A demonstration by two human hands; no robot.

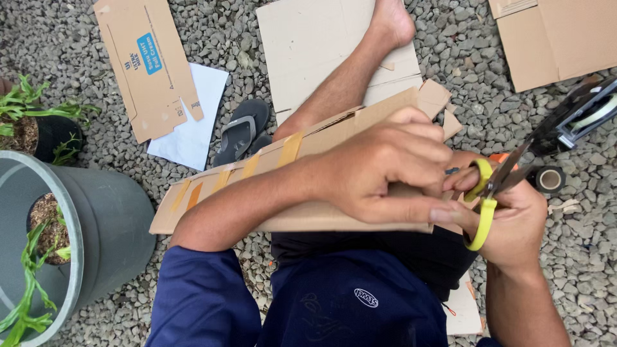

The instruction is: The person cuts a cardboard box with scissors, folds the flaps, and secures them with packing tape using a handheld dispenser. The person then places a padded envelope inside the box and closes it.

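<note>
My left hand (pixel 385 170) grips the right end of a long folded cardboard piece (pixel 270 160) that lies across my lap, patched with strips of brown tape. My right hand (pixel 514 225) holds yellow-handled scissors (pixel 495 186) with fingers through the loops. The dark blades point up and to the right, away from the cardboard's edge. Both hands touch at the cardboard's right end. My bare leg (pixel 347 77) stretches out behind the cardboard.
Gravel ground all around. Flat cardboard sheets (pixel 151 64) lie at the back left, middle and right (pixel 553 38), with white paper (pixel 193 128) and a dark sandal (pixel 241 132). A tape dispenser (pixel 588 112) and tape roll (pixel 549 180) sit right. Grey plant pots (pixel 96 218) stand left.
</note>
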